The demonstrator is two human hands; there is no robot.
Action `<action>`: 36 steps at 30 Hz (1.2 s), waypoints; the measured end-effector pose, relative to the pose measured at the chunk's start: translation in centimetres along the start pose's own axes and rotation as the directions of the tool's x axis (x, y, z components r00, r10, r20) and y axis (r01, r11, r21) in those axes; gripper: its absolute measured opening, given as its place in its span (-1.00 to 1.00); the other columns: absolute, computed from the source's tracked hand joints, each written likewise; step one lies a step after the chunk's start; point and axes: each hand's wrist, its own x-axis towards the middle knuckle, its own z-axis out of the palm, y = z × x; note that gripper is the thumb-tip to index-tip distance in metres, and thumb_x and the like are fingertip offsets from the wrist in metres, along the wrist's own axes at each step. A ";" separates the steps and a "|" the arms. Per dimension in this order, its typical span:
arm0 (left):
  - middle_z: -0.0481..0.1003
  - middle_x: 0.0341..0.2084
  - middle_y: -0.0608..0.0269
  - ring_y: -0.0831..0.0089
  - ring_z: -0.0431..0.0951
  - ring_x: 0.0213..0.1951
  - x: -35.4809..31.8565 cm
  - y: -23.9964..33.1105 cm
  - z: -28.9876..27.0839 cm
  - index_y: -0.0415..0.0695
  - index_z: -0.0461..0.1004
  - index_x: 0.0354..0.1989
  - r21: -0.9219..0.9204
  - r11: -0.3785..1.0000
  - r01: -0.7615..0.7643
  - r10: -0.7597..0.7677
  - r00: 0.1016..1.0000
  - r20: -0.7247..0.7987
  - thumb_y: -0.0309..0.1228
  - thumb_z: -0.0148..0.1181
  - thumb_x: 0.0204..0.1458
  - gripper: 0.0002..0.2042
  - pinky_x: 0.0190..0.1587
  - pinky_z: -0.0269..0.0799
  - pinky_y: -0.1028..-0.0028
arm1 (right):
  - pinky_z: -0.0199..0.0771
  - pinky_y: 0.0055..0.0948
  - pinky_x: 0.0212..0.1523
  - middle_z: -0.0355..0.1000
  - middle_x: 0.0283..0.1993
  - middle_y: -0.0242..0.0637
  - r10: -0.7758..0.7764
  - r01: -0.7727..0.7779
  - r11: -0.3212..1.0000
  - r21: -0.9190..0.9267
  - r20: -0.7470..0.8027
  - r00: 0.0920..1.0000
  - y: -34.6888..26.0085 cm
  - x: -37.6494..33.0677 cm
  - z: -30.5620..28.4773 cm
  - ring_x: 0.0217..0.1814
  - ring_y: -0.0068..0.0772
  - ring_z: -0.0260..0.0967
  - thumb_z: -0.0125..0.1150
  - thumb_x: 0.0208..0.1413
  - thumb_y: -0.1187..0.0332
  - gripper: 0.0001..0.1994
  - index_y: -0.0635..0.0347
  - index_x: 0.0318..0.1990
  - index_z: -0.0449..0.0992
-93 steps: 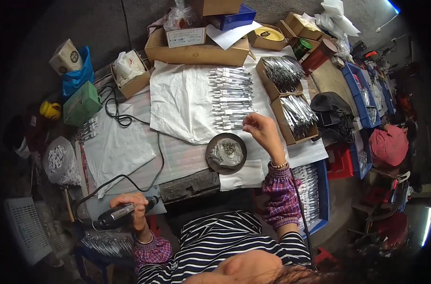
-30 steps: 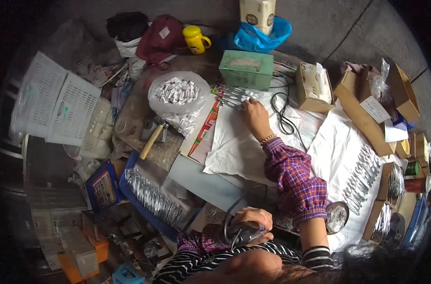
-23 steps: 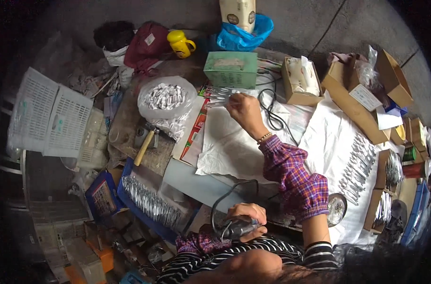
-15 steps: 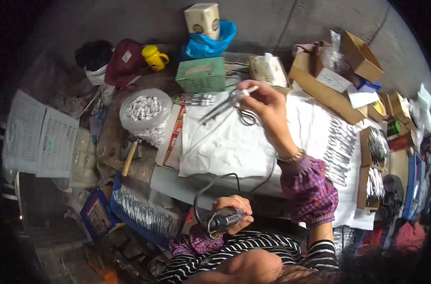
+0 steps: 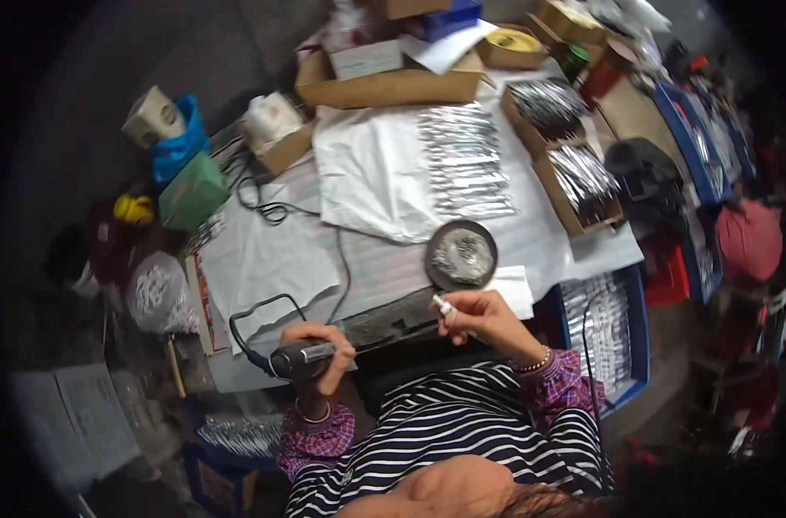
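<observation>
Dim surroundings | white cloth (image 5: 371, 173) brightest | glare on metal pieces (image 5: 466, 164) | motion blur | blackened, fisheye-bent rim

We can read no lettering: blur veils the white-faced box (image 5: 367, 60) at the upper centre of the frame and the round mark (image 5: 169, 116) on the beige pack (image 5: 149, 110) at upper left.
</observation>
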 end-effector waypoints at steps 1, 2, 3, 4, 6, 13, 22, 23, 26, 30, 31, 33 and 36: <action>0.40 -0.56 0.17 0.52 0.40 -0.57 0.5 0.2 0.5 -0.23 0.19 -0.21 -0.032 0.999 0.031 -0.028 0.997 0.065 -0.61 0.21 -0.09 -0.67 -0.49 0.34 0.57 | 0.33 -0.74 -0.44 0.46 -0.41 -0.38 0.007 -0.007 0.999 -0.033 -0.010 1.000 1.8 -0.9 -1.3 -0.47 -0.71 0.34 0.13 0.10 0.41 -0.73 0.33 -0.05 0.45; 0.39 -0.56 0.17 0.52 0.39 -0.57 0.8 0.3 1.2 -0.23 0.18 -0.21 -0.054 0.997 0.061 -0.054 0.991 0.124 -0.61 0.22 -0.10 -0.66 -0.49 0.34 0.57 | 0.32 -0.74 -0.44 0.46 -0.40 -0.39 0.006 -0.006 1.000 -0.010 -0.033 0.999 3.7 -1.6 -2.4 -0.47 -0.72 0.33 0.12 0.11 0.40 -0.73 0.32 -0.04 0.44; 0.39 -0.57 0.15 0.52 0.39 -0.57 1.1 0.2 2.0 -0.23 0.19 -0.20 -0.057 0.995 0.078 -0.070 0.988 0.134 -0.64 0.23 -0.14 -0.64 -0.49 0.34 0.57 | 0.32 -0.74 -0.44 0.46 -0.39 -0.41 0.005 -0.004 1.000 0.013 -0.053 0.999 5.3 -2.2 -3.3 -0.46 -0.73 0.33 0.11 0.12 0.40 -0.73 0.31 -0.04 0.44; 0.39 -0.57 0.15 0.52 0.39 -0.57 1.2 0.2 2.8 -0.23 0.19 -0.20 -0.050 0.995 0.092 -0.083 0.984 0.157 -0.64 0.23 -0.14 -0.64 -0.49 0.34 0.57 | 0.34 -0.75 -0.43 0.46 -0.38 -0.41 0.004 -0.005 1.000 -0.009 -0.078 0.997 6.5 -2.7 -4.1 -0.45 -0.73 0.34 0.11 0.13 0.40 -0.72 0.30 -0.02 0.43; 0.39 -0.58 0.16 0.50 0.41 -0.58 1.3 0.2 4.5 -0.24 0.23 -0.20 -0.107 0.938 0.331 -0.309 0.934 0.178 -0.69 0.23 -0.20 -0.63 -0.50 0.34 0.57 | 0.35 -0.75 -0.41 0.47 -0.36 -0.40 0.014 -0.010 1.000 0.029 -0.133 0.991 8.1 -3.7 -5.0 -0.45 -0.73 0.34 0.10 0.13 0.40 -0.72 0.30 -0.02 0.43; 0.50 -0.50 0.28 0.63 0.47 -0.47 1.9 -1.3 11.4 -0.28 0.45 -0.31 0.227 0.867 0.443 -0.497 0.800 0.337 -0.60 0.36 -0.27 -0.71 -0.38 0.38 0.64 | 0.41 -0.70 -0.48 0.49 -0.47 -0.33 -0.043 0.087 0.988 0.129 -0.310 0.950 11.4 -3.6 -7.2 -0.51 -0.67 0.39 0.13 0.11 0.37 -0.80 0.39 -0.30 0.53; 0.54 -0.38 0.09 0.43 0.59 -0.34 2.1 -5.3 15.8 -0.25 0.40 -0.01 0.590 0.777 0.220 -0.579 0.618 0.532 -0.48 0.38 -0.33 -0.44 -0.27 0.44 0.50 | 0.28 -0.73 -0.64 0.47 -0.57 -0.40 -0.086 0.158 0.975 0.154 -0.392 0.916 11.4 -2.7 -7.4 -0.61 -0.74 0.32 0.17 0.07 0.37 -0.83 0.33 -0.38 0.56; 0.54 -0.39 0.08 0.42 0.59 -0.35 2.0 -5.6 16.0 -0.25 0.39 -0.01 0.587 0.784 0.200 -0.560 0.636 0.531 -0.48 0.37 -0.32 -0.43 -0.28 0.44 0.49 | 0.28 -0.73 -0.64 0.47 -0.57 -0.40 -0.075 0.151 0.974 0.166 -0.393 0.916 11.1 -2.8 -7.4 -0.61 -0.74 0.32 0.17 0.07 0.37 -0.83 0.33 -0.38 0.56; 0.55 -0.38 0.07 0.36 0.60 -0.34 1.9 -6.3 16.5 -0.24 0.38 -0.01 0.601 0.785 0.151 -0.536 0.652 0.535 -0.48 0.37 -0.33 -0.43 -0.27 0.46 0.46 | 0.11 -0.76 -0.67 0.45 -0.59 -0.46 -0.070 0.151 0.970 0.189 -0.378 0.923 10.9 -3.0 -7.7 -0.67 -0.79 0.20 0.20 0.05 0.37 -0.85 0.28 -0.41 0.58; 0.55 -0.38 0.08 0.26 0.60 -0.31 2.1 -6.3 16.8 -0.19 0.36 0.02 0.627 0.752 0.204 -0.609 0.580 0.542 -0.50 0.36 -0.34 -0.40 -0.27 0.47 0.43 | 0.10 -0.75 -0.66 0.45 -0.59 -0.45 -0.083 0.189 0.954 0.234 -0.400 0.913 11.5 -2.7 -8.3 -0.66 -0.78 0.18 0.22 0.04 0.38 -0.85 0.29 -0.39 0.59; 0.55 -0.39 0.08 0.27 0.61 -0.31 2.1 -6.3 16.6 -0.19 0.35 0.03 0.638 0.749 0.178 -0.600 0.590 0.539 -0.51 0.36 -0.35 -0.39 -0.26 0.47 0.44 | 0.10 -0.75 -0.66 0.45 -0.59 -0.45 -0.079 0.187 0.953 0.239 -0.398 0.914 11.4 -2.7 -8.3 -0.66 -0.78 0.18 0.22 0.04 0.38 -0.85 0.29 -0.39 0.59; 0.55 -0.40 0.09 0.28 0.61 -0.32 2.1 -6.3 16.5 -0.18 0.35 0.04 0.651 0.743 0.155 -0.595 0.599 0.536 -0.51 0.36 -0.35 -0.38 -0.26 0.47 0.44 | 0.11 -0.75 -0.66 0.46 -0.58 -0.44 -0.076 0.192 0.946 0.262 -0.396 0.915 11.4 -2.6 -8.2 -0.66 -0.78 0.19 0.23 0.04 0.38 -0.85 0.30 -0.39 0.59; 0.55 -0.36 0.07 0.32 0.61 -0.30 1.8 -6.4 16.2 -0.22 0.37 0.01 0.629 0.755 0.186 -0.587 0.619 0.522 -0.50 0.37 -0.35 -0.40 -0.25 0.46 0.46 | 0.12 -0.74 -0.67 0.46 -0.58 -0.43 -0.090 0.204 0.945 0.254 -0.398 0.913 11.4 -2.5 -8.0 -0.67 -0.78 0.18 0.22 0.04 0.37 -0.85 0.30 -0.39 0.59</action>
